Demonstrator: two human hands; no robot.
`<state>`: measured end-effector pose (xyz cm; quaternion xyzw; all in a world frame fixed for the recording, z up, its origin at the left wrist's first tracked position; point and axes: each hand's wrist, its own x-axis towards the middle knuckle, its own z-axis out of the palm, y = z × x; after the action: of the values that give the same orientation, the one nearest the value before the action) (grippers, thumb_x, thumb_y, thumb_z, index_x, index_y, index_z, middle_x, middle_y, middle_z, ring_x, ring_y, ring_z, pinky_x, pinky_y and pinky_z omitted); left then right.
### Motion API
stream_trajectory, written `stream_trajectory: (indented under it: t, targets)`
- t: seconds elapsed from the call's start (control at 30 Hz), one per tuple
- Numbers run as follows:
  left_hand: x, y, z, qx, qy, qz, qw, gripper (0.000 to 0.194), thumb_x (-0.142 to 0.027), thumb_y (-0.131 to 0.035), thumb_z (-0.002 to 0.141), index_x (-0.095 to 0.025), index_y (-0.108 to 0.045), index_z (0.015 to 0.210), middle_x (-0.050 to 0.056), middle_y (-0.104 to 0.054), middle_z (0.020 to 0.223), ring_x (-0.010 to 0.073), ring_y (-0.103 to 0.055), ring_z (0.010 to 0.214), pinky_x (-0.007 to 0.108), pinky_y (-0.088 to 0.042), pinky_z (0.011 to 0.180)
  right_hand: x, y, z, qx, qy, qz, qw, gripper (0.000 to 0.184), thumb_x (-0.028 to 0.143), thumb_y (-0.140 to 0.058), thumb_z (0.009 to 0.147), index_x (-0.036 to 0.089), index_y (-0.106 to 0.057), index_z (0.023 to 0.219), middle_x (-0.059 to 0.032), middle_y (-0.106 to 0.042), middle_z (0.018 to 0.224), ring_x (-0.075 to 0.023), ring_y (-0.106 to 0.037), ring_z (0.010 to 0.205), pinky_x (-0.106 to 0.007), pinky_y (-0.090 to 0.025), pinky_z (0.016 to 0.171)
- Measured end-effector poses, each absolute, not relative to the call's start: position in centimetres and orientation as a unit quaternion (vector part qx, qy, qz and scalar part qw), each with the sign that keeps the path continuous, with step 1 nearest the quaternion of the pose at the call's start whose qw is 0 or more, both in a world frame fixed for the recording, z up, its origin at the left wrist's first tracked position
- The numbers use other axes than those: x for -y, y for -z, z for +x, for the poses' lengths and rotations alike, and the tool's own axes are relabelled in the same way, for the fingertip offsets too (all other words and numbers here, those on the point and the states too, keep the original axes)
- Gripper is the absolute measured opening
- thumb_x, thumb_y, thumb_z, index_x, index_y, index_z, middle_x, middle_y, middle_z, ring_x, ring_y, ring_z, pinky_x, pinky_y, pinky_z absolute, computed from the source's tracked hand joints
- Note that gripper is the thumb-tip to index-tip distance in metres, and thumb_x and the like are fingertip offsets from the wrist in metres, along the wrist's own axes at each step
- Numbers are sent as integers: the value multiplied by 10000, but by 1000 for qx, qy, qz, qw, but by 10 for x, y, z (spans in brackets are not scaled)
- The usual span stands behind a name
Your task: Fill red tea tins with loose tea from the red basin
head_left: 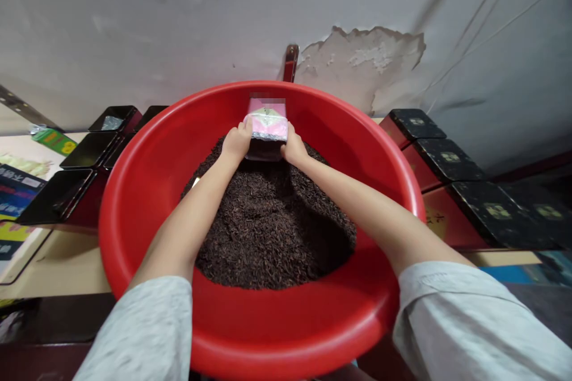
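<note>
A pink foil bag (pixel 268 122) with a pale label is held between both my hands, over the far part of a large red basin (pixel 290 342). My left hand (pixel 236 141) grips its left edge, fingers closed. On the right edge my right hand (pixel 295 146) is closed in the same way. The bag's silvery rim faces me, with a dark area just below it. Loose dark dried leaves, like tea (pixel 254 232), lie heaped in the basin beneath the bag and my forearms. Fingertips behind the bag are hidden.
Open dark tins (pixel 89 150) stand left of the basin, beside a green packet (pixel 54 140) and printed sheets (pixel 18 190). Lidded black-and-red tins (pixel 449 158) line the right side. Behind the basin rises a wall (pixel 156 24) with peeling paint.
</note>
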<state>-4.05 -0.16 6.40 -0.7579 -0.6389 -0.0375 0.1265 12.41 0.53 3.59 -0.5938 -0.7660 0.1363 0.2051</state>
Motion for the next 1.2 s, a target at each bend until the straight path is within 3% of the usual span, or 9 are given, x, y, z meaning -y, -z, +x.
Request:
stream_trajectory:
  t: [0.17,0.27,0.37,0.5,0.7,1.0,1.2]
  targets:
    - [-15,-33,-45,619,49,-774,125,509,-76,-205,878,-26,-291,1377,249,-551,1130,253,-607,935,344,-476,811,-19,-16,119,750,-138,-599,246,755,191,-362,767,13,-27,1420,-204,-400,1365,-262,-476,1178,-338,-402,902]
    - [-11,-16,-53,639,47,-759,113,515,-64,-231,863,-22,-300,1371,239,-536,1160,244,-606,942,324,-471,826,-19,-8,111,756,-117,-602,229,671,164,-275,808,51,-58,1433,-202,-426,1336,-266,-525,1101,-366,-408,882]
    - [-4,-10,-56,678,40,-727,101,549,-41,-269,835,-29,-270,1384,221,-558,1097,241,-617,914,315,-484,790,-20,-9,104,772,-103,-596,197,707,81,-289,763,87,-80,1438,-196,-495,1261,-265,-573,1001,-385,-423,849]
    - [3,-13,-56,669,14,-737,95,570,-29,-281,819,-28,-253,1388,212,-569,1053,239,-630,875,316,-496,756,-16,-15,104,779,-112,-595,163,775,44,-325,710,81,-61,1437,-190,-540,1205,-263,-587,961,-377,-443,820]
    - [24,-22,-52,652,2,-751,105,575,-24,-286,811,-10,-249,1384,225,-562,1071,236,-626,877,324,-495,771,9,-15,110,780,-123,-590,171,767,48,-276,744,95,43,1439,-184,-468,1317,-243,-591,969,-385,-443,843]
    - [60,-29,-44,650,-2,-758,48,629,3,-332,746,-15,-269,1372,224,-565,1087,244,-629,867,338,-501,751,42,-20,120,781,-154,-596,104,771,67,-314,739,10,33,1425,-223,-612,1092,-270,-620,903,-406,-460,795]
    - [101,-32,-40,655,-19,-755,5,612,-29,-365,750,-17,-297,1358,214,-595,1055,236,-638,843,334,-504,739,74,-27,132,813,-149,-561,49,802,48,-325,718,25,38,1432,-238,-595,1122,-277,-619,912,-393,-464,770]
